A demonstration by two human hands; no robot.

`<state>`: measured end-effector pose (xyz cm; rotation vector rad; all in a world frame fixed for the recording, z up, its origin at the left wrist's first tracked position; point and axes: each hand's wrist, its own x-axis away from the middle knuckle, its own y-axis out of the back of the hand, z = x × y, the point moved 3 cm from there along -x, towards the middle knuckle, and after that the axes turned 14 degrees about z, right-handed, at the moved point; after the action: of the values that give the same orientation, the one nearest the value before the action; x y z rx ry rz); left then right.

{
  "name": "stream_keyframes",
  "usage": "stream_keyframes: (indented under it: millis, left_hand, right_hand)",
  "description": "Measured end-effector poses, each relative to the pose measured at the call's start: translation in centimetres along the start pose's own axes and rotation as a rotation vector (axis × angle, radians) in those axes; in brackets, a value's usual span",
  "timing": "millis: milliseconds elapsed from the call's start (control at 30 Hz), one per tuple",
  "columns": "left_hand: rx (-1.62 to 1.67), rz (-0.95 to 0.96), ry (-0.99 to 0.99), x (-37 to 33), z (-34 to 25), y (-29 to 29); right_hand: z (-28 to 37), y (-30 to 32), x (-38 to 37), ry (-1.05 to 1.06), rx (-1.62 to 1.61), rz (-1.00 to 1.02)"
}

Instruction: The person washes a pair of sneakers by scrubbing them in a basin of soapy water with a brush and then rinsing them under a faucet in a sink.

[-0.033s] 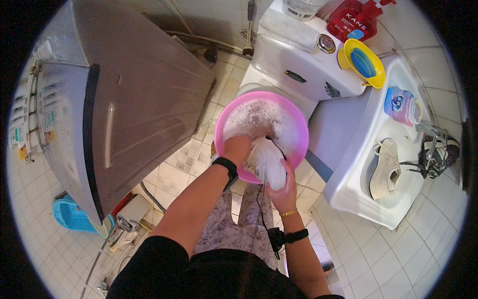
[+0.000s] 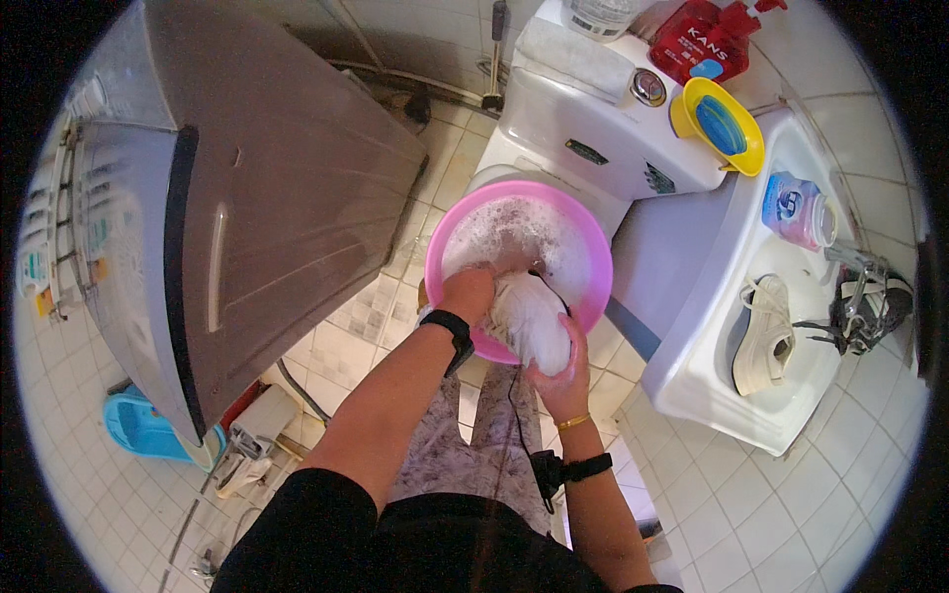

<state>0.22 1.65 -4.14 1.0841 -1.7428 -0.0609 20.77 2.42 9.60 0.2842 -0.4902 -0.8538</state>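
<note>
A pink basin [image 2: 600,267] of sudsy water stands in front of me, against the toilet. My right hand [image 2: 565,381] grips a white, foam-covered shoe [image 2: 529,311] at the basin's near right side, thumb along its edge. A dark strip shows on the shoe's far edge. My left hand [image 2: 469,294] is in the basin, curled and pressed close to the shoe's left side. Its fingertips and anything in them are hidden. A second off-white shoe [image 2: 763,341] with laces lies on its side in the white sink [image 2: 712,390] on the right.
The toilet tank [image 2: 593,119] carries a red pump bottle [image 2: 700,44] and a yellow soap dish [image 2: 743,158]. A pink-and-blue container [image 2: 796,210] stands on the sink, near the faucet [image 2: 865,262] and a dark shoe [image 2: 880,306]. On the left a large brown-grey panel [image 2: 287,198] takes up space; a blue basin [image 2: 138,425] lies below.
The shoe has turned slightly in my right hand, so less of its dark edge shows. My left hand has barely shifted.
</note>
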Motion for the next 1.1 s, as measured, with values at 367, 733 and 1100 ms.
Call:
stream_keyframes:
  millis: [367,733,1100]
  left_hand:
    - [0.04,0.1,-0.046,6.2,-7.1,1.8]
    - [0.132,-0.152,-0.27,7.5,-7.0,2.9]
    - [0.235,-0.101,0.033,2.0,0.4,0.1]
  right_hand:
    - [-2.3,2.0,-1.2,-0.205,-0.206,-0.217]
    - [-1.7,2.5,-2.4,-0.318,-0.509,-0.374]
    - [0.6,2.3,-4.1,-0.35,-0.385,-0.422]
